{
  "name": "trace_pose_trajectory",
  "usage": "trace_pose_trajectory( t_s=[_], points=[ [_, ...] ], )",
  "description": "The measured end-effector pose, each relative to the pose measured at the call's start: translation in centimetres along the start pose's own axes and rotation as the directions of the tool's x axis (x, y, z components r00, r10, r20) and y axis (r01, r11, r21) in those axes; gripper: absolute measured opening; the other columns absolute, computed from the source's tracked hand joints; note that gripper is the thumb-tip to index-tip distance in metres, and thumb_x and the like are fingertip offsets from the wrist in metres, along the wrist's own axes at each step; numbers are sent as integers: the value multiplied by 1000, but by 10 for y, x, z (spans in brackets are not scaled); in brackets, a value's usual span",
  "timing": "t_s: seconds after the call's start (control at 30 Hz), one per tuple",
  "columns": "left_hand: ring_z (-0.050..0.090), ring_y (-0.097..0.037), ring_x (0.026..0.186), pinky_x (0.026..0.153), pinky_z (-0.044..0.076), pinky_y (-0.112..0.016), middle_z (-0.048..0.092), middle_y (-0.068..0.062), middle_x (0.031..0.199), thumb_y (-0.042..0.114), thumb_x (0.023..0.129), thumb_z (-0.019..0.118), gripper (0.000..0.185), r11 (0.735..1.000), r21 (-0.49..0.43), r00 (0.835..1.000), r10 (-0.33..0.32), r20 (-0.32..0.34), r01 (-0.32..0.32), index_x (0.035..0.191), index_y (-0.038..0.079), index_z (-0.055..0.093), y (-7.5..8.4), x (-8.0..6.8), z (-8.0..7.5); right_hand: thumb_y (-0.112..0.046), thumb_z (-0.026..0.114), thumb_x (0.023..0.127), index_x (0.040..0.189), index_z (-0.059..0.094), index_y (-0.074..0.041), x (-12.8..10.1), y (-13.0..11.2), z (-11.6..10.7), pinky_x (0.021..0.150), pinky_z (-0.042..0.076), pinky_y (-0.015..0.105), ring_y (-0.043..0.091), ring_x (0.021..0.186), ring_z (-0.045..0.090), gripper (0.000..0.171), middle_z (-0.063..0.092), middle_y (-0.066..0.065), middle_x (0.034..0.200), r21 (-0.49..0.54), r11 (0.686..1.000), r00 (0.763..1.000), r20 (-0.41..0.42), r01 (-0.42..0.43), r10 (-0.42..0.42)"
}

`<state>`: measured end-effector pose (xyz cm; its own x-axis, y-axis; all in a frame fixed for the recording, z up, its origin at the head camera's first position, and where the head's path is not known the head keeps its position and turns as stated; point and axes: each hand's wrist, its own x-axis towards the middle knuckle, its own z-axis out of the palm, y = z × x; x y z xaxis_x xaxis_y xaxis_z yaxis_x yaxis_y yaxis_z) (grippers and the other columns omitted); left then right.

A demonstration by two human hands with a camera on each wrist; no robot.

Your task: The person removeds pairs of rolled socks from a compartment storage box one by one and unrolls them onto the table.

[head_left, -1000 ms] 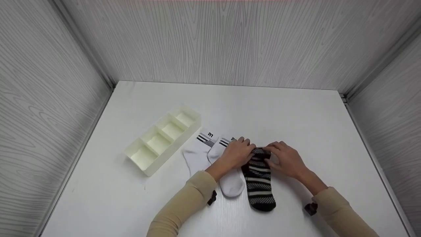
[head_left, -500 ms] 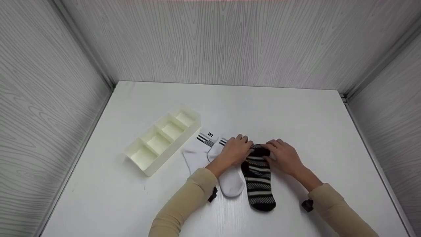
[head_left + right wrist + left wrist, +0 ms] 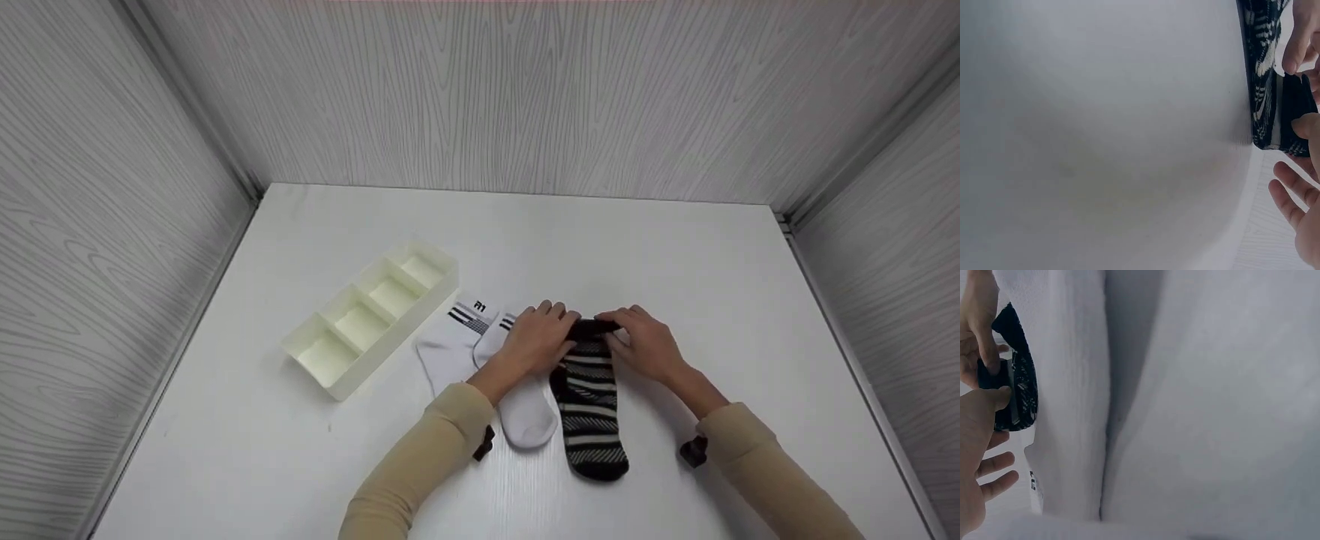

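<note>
Left hand [image 3: 538, 341] pinches the cuff end of the black striped sock [image 3: 590, 405], thumb on the cuff, remaining fingers loosely spread. Right hand [image 3: 645, 345] pinches the same cuff from the opposite side. The sock lies flat on the white table [image 3: 675, 247], toe toward the near edge. Just beside it on the left lie two white socks [image 3: 457, 352], the nearer one partly under the left wrist. A cream four-compartment organizer [image 3: 371, 315] stands further left, apart from the socks. Open tabletop extends to the far wall and the right edge
</note>
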<state>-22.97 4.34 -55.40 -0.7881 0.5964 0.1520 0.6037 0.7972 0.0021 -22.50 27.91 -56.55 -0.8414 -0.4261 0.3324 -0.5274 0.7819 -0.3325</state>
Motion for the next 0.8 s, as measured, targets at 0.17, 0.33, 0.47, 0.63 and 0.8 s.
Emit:
trace_pose_trajectory(
  t_s=[0.17,0.33,0.47,0.63,0.8],
  points=[
    [66,-22,113,90,58,-35,69,-4,125,45,103,62,44,1000,-8,1000,-3,-17,3,138,18,58,0,1,0,-4,72,96,126,74,-10,6,4,1,78,60,41,26,94,69,30,78,10,116,153,983,994,51,-106,99],
    [68,-21,108,85,59,-33,72,-2,119,39,106,59,33,1000,-4,997,-16,-74,16,130,18,63,-1,3,2,-5,71,96,125,73,-9,9,5,2,77,59,38,25,93,69,29,78,11,116,202,972,993,52,-118,109],
    [69,-20,106,84,59,-33,74,-1,117,37,108,56,28,1000,3,996,-27,-89,28,127,20,67,-2,5,2,-10,73,97,125,73,-9,7,4,3,77,60,39,24,94,70,28,77,10,111,175,981,996,21,-85,82],
    [69,-20,107,84,59,-33,74,0,117,37,110,51,27,999,-1,996,-35,-87,35,125,21,68,-3,8,3,-19,78,96,122,74,-12,4,3,2,75,60,40,24,92,68,27,75,8,108,117,992,998,-35,-42,46],
    [69,-21,107,84,58,-35,73,-2,116,37,112,48,29,996,-57,997,-66,-45,63,125,20,67,-4,13,2,-25,87,87,117,76,-12,-1,2,1,70,59,41,25,93,68,34,75,7,109,31,999,994,-109,25,-21]
  ],
)
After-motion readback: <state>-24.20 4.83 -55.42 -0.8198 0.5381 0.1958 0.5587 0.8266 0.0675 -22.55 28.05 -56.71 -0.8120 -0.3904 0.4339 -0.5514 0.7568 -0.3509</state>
